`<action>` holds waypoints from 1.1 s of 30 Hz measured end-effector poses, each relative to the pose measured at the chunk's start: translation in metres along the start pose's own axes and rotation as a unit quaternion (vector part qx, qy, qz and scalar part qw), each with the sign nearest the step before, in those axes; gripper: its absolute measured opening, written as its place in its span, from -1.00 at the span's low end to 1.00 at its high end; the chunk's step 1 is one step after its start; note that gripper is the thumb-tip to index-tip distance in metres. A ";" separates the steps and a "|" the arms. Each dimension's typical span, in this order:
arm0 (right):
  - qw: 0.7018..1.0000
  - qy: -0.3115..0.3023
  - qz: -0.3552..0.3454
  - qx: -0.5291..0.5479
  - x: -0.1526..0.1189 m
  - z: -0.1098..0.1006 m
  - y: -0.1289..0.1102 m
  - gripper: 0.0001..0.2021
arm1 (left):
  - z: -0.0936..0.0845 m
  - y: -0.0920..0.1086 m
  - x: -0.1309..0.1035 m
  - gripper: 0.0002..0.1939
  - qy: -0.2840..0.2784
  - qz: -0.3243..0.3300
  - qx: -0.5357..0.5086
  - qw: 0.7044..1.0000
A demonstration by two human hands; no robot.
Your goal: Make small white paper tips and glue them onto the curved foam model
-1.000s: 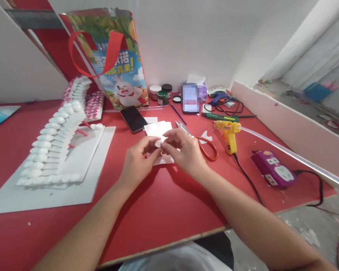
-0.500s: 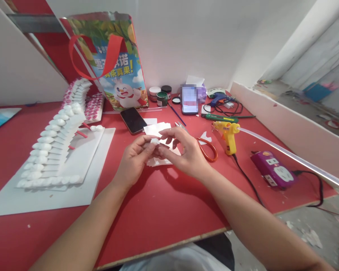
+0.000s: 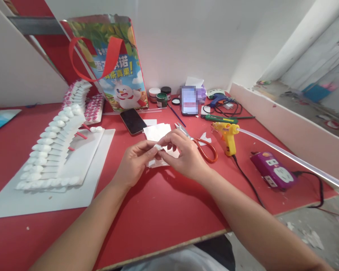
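Note:
Between my two hands is a small crumpled white piece [image 3: 158, 147], perhaps paper or tissue. My left hand [image 3: 137, 160] pinches it between thumb and fingers. The fingertips of my right hand [image 3: 183, 153] close on its other side. Just beneath and behind my hands lie white paper sheets [image 3: 157, 131], partly hidden by my fingers. Scissors with orange handles [image 3: 209, 153] rest beside my right hand, their blades pointing away to the left. Over on the left, a stepped white model [image 3: 46, 147] edged with rounded white pieces stands on a white board [image 3: 100, 167].
A yellow glue gun [image 3: 228, 136] and a purple power strip [image 3: 273, 170] are on the right, with cords trailing. Behind are a black phone [image 3: 133, 121], paint jars [image 3: 161, 100], a propped phone [image 3: 189, 101], a green-handled tool [image 3: 220, 119] and a colourful bag [image 3: 121, 67].
My right fingers have come down from a raised, spread pose to pinch the white piece against my left fingertips. More of the scissors' blades now shows.

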State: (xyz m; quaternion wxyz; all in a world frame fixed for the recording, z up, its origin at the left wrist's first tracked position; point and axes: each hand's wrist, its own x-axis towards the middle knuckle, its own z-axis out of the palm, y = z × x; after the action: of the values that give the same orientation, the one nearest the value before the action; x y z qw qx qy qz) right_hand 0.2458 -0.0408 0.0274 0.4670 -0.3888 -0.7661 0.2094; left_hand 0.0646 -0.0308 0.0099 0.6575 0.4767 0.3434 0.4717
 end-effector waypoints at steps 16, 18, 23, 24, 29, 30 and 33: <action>0.951 -0.085 0.203 -0.217 0.011 -0.035 -0.022 -0.73 | 0.001 0.007 0.005 -0.73 0.050 -0.052 -0.112 0.991; 0.870 -0.157 0.284 -0.370 0.012 -0.047 -0.033 -0.77 | 0.001 0.009 0.006 -0.68 0.065 -0.067 -0.140 0.986; 0.755 -0.282 0.308 -0.505 -0.002 -0.055 -0.030 -0.64 | 0.001 0.010 0.006 -0.66 0.081 -0.107 -0.177 0.975; 0.751 -0.288 0.308 -0.509 -0.005 -0.053 -0.025 -0.63 | 0.001 0.009 0.006 -0.68 0.080 -0.110 -0.179 0.975; 0.752 -0.289 0.348 -0.479 0.001 -0.047 -0.011 -0.61 | 0.001 0.009 0.006 -0.68 0.074 -0.113 -0.181 0.974; 0.751 -0.293 0.365 -0.466 0.005 -0.048 -0.010 -0.60 | 0.001 0.009 0.006 -0.68 0.076 -0.111 -0.180 0.974; 0.756 -0.290 0.401 -0.428 0.010 -0.053 -0.009 -0.61 | 0.001 0.010 0.005 -0.71 0.073 -0.108 -0.174 0.976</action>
State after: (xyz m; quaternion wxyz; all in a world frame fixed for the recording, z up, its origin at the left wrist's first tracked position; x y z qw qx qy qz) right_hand 0.2856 -0.0404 0.0646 -0.1191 -0.7404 -0.6486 0.1303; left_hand 0.0644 -0.0251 0.0199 0.7507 0.2796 0.3526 0.4837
